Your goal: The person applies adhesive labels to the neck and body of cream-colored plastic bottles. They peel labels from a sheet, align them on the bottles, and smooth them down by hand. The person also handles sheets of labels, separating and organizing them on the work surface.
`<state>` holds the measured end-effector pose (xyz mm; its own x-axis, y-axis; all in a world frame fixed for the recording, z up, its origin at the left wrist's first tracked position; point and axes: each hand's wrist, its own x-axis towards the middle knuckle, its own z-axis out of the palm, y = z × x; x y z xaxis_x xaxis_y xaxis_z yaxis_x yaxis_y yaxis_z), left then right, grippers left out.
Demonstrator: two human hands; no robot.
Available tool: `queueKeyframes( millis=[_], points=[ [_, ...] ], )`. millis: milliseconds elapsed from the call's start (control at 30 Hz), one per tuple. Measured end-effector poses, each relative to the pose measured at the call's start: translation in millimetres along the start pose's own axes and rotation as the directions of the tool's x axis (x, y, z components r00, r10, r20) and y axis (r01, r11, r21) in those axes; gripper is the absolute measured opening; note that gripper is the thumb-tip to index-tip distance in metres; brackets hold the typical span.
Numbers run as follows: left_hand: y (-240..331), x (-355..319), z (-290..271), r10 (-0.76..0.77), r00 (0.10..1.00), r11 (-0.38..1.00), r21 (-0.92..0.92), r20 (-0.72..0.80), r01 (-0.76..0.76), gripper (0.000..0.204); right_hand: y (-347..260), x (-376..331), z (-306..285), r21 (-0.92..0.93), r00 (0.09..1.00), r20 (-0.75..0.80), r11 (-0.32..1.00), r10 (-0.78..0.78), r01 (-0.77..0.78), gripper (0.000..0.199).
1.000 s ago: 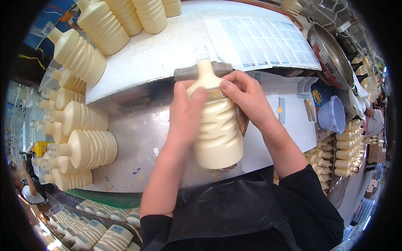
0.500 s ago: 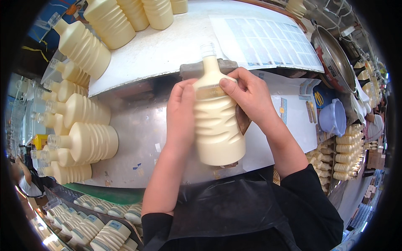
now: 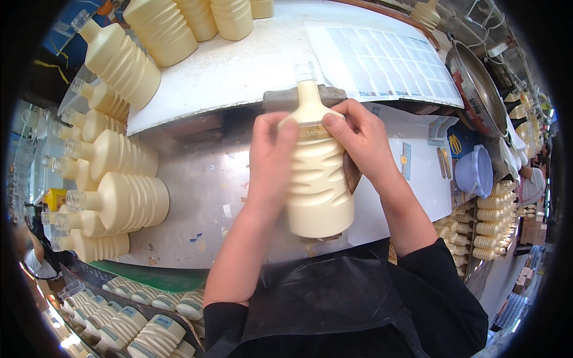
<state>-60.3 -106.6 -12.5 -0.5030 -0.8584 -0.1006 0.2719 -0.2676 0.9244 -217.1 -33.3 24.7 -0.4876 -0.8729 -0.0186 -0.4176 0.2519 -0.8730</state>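
Note:
A cream bottle (image 3: 319, 200) with wavy ridges and a clear threaded neck lies in front of me, neck pointing away, on a dark brown support (image 3: 352, 174). A shiny gold-toned label strip (image 3: 311, 130) crosses its shoulder. My left hand (image 3: 271, 152), slightly blurred, is closed at the left shoulder with its thumb by the strip's left end. My right hand (image 3: 364, 140) is closed round the right shoulder, its thumb pressing the strip's right end. A grey block (image 3: 280, 100) sits behind the bottle's neck.
Several cream bottles (image 3: 134, 203) lie at the left; others (image 3: 161, 33) stand on the raised white board (image 3: 239, 71). On that board is a label sheet (image 3: 394, 59). At the right are a purple bucket (image 3: 474, 170), yellow-handled scissors (image 3: 455, 144) and a round metal pan (image 3: 477, 83).
The bottle and both hands appear slightly farther right in view. My left thumb has shifted along the strip's left end; my right hand keeps its hold.

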Motion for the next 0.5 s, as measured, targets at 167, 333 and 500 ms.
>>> queueKeyframes(
  millis=[167, 333, 500],
  points=[
    [-3.7, -1.4, -6.2, -0.048, 0.999, 0.996, -0.080, -0.021, 0.046, 0.034, 2.7, 0.5, 0.9, 0.032, 1.000, 0.012, 0.999, 0.015, -0.015, 0.035],
    [-0.3, -7.0, -3.7, -0.157, 0.984, 0.962, -0.240, -0.089, 0.131, 0.046, 8.6, 1.8, 3.0, 0.127, 0.999, -0.030, 0.992, -0.012, 0.016, 0.043],
    [11.2, -10.8, 0.6, -0.158, 0.985, 0.962, -0.235, -0.072, 0.137, 0.056, 12.6, 0.3, 6.8, 0.227, 0.999, -0.022, 0.973, -0.038, 0.042, 0.038]
  ],
)
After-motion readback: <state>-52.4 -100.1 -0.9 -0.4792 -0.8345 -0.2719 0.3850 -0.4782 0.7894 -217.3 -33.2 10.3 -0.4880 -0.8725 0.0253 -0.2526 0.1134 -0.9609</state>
